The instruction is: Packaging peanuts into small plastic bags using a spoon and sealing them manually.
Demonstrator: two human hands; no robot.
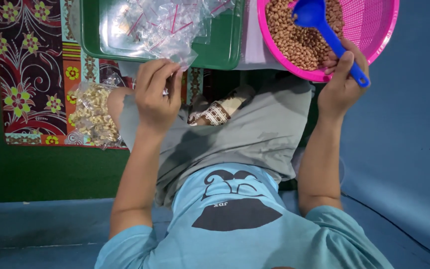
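Observation:
My right hand (343,83) grips the handle of a blue plastic scoop (324,26), whose bowl rests in brown peanuts (294,40) inside a pink mesh basket (379,30). My left hand (156,94) pinches a small clear plastic bag (182,59) at the near edge of a green tray (225,50). The tray holds a heap of empty clear bags with red strips (160,22). I sit cross-legged in grey trousers and a light blue shirt.
A pile of filled clear packets of pale nuts (93,114) lies on a patterned floral mat (31,74) beside my left knee. Green flooring (41,169) is to the left, blue flooring (404,149) to the right.

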